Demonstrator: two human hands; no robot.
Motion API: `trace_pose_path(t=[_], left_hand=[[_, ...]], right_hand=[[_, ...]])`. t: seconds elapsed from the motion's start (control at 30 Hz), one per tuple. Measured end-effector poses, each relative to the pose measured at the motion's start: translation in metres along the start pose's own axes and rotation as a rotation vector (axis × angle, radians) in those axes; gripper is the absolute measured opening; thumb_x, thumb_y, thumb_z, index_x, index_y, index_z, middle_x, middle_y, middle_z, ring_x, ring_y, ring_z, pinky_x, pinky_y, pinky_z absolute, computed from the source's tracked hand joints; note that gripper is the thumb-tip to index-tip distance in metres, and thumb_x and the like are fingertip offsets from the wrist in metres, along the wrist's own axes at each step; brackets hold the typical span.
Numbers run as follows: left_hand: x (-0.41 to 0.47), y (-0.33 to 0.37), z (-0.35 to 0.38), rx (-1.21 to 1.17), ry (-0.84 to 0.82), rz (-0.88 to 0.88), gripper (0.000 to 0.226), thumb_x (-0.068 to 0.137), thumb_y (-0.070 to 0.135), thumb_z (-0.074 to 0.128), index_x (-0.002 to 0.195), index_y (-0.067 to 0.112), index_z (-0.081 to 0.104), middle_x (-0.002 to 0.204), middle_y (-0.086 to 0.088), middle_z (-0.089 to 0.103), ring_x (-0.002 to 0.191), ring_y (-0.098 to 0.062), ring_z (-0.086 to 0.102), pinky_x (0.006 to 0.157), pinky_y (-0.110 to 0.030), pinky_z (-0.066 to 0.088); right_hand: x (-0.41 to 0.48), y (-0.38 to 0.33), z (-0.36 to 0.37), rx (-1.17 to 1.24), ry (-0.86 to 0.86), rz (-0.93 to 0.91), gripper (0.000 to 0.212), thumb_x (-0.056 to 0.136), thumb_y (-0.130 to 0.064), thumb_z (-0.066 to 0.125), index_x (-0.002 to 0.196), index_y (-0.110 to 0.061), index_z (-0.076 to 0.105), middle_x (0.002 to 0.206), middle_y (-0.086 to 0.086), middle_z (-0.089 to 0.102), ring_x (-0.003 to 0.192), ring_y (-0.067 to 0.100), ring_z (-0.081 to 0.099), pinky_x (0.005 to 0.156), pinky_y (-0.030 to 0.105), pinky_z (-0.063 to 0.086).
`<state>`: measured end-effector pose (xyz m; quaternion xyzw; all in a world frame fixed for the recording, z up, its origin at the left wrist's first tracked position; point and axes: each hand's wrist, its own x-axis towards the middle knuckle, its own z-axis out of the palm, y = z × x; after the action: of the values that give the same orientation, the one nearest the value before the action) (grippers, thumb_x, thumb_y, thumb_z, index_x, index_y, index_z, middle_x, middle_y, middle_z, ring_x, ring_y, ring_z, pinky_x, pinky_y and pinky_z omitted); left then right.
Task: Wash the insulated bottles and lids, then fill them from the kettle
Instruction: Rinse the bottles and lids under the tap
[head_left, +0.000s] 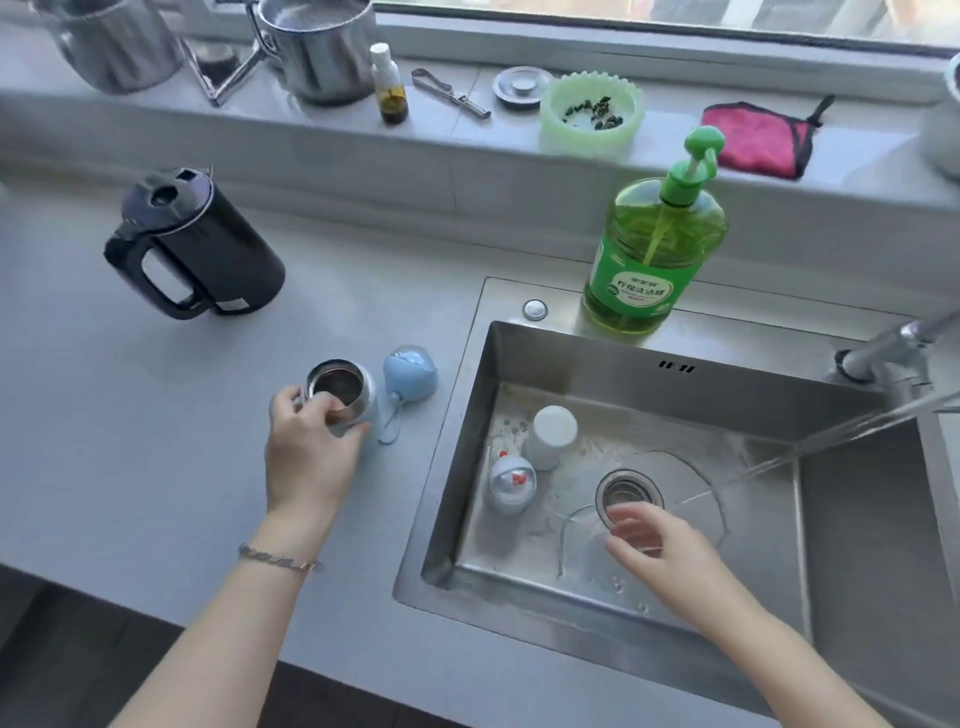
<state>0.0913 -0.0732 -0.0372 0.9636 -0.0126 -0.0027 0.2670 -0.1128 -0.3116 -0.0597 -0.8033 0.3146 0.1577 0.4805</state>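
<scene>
My left hand (306, 457) grips the rim of an open steel-lined insulated bottle (345, 387) standing on the grey counter. Its round blue lid (410, 374) with a cord lies just right of it. In the steel sink (769, 364) a white bottle (551, 435) lies beside a round lid with a red figure (511, 484). My right hand (649, 540) hovers over the drain (628, 493) with fingers apart and blurred, holding nothing. Water streams from the faucet (904, 343) at the right into the basin. The black kettle (197, 244) stands at the back left.
A green dish-soap pump bottle (654, 249) stands on the sink's back rim. The window ledge holds two steel pots (322, 47), a small dropper bottle (390, 85), a sink plug (522, 85), a pale green strainer (592, 114) and a pink cloth (758, 137).
</scene>
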Motion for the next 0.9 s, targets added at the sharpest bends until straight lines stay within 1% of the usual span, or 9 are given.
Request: trace_pose_path(t=[0.2,0.3,0.37,0.47,0.53,0.6,0.63,0.8,0.9], left_hand=[[0.027,-0.016,0.015,-0.086,0.007,-0.103,0.025,0.078,0.017,0.073,0.097,0.005,0.060,0.128,-0.019,0.045,0.107,-0.034,0.052,0.087,-0.032,0.039],[0.027,-0.016,0.018,-0.043,-0.003,-0.087,0.040,0.078,0.019,0.072,0.113,0.008,0.055,0.140,-0.021,0.035,0.126,-0.036,0.040,0.100,-0.039,0.036],[0.015,-0.010,0.019,0.059,0.105,0.032,0.052,0.077,0.016,0.072,0.123,0.006,0.049,0.146,-0.027,0.024,0.135,-0.042,0.025,0.109,-0.048,0.024],[-0.026,0.004,0.034,0.046,0.199,0.342,0.047,0.075,0.010,0.069,0.117,0.006,0.049,0.136,-0.028,0.038,0.124,-0.040,0.034,0.105,-0.047,0.027],[-0.058,0.015,0.051,-0.060,-0.093,0.415,0.042,0.079,0.015,0.064,0.118,0.012,0.050,0.131,-0.016,0.048,0.120,-0.030,0.042,0.100,-0.037,0.033],[-0.075,0.019,0.077,-0.076,-0.473,0.337,0.046,0.084,0.019,0.062,0.127,0.015,0.048,0.137,-0.003,0.045,0.126,-0.020,0.043,0.100,-0.026,0.033],[-0.077,0.019,0.093,-0.067,-0.556,0.292,0.050,0.084,0.020,0.063,0.131,0.015,0.045,0.140,0.000,0.041,0.128,-0.017,0.041,0.100,-0.021,0.031],[-0.057,0.024,0.156,-0.025,-0.660,0.173,0.076,0.077,0.028,0.073,0.140,0.011,0.034,0.145,-0.005,0.036,0.129,-0.023,0.040,0.099,-0.028,0.035],[-0.049,0.020,0.187,0.077,-0.760,0.156,0.073,0.075,0.025,0.073,0.139,0.019,0.037,0.144,-0.001,0.039,0.125,-0.024,0.045,0.093,-0.034,0.042]], right_hand=[[0.005,0.002,-0.002,-0.038,-0.006,0.019,0.018,0.086,-0.019,0.063,0.096,-0.032,0.057,0.088,-0.013,0.064,0.083,-0.001,0.060,0.069,0.009,0.043],[0.008,0.001,-0.005,-0.047,-0.012,0.025,0.016,0.086,-0.020,0.062,0.096,-0.032,0.058,0.088,-0.014,0.064,0.084,0.000,0.059,0.072,0.012,0.041],[0.010,-0.001,-0.006,-0.042,-0.011,0.031,0.016,0.086,-0.020,0.062,0.096,-0.032,0.058,0.088,-0.014,0.064,0.083,0.001,0.059,0.071,0.010,0.040],[0.010,0.002,-0.009,-0.024,-0.004,0.045,0.015,0.087,-0.021,0.061,0.097,-0.031,0.059,0.090,-0.013,0.064,0.083,0.001,0.059,0.069,0.007,0.040],[0.009,0.006,-0.011,-0.009,0.000,0.065,0.015,0.087,-0.021,0.061,0.098,-0.031,0.059,0.090,-0.011,0.064,0.083,0.002,0.059,0.072,0.012,0.043],[0.007,0.014,-0.012,0.006,0.010,0.092,0.015,0.086,-0.022,0.061,0.098,-0.031,0.059,0.091,-0.009,0.065,0.084,0.003,0.060,0.078,0.018,0.045],[0.005,0.019,-0.013,0.013,0.015,0.107,0.016,0.086,-0.022,0.061,0.099,-0.031,0.059,0.091,-0.008,0.065,0.083,0.003,0.060,0.077,0.018,0.045],[-0.009,0.046,-0.017,0.055,0.066,0.171,0.017,0.087,-0.022,0.061,0.102,-0.030,0.059,0.090,-0.012,0.063,0.083,0.002,0.059,0.067,0.005,0.039],[-0.018,0.062,-0.022,0.072,0.094,0.224,0.016,0.088,-0.022,0.060,0.102,-0.030,0.058,0.091,-0.012,0.061,0.082,-0.001,0.057,0.065,0.003,0.038]])
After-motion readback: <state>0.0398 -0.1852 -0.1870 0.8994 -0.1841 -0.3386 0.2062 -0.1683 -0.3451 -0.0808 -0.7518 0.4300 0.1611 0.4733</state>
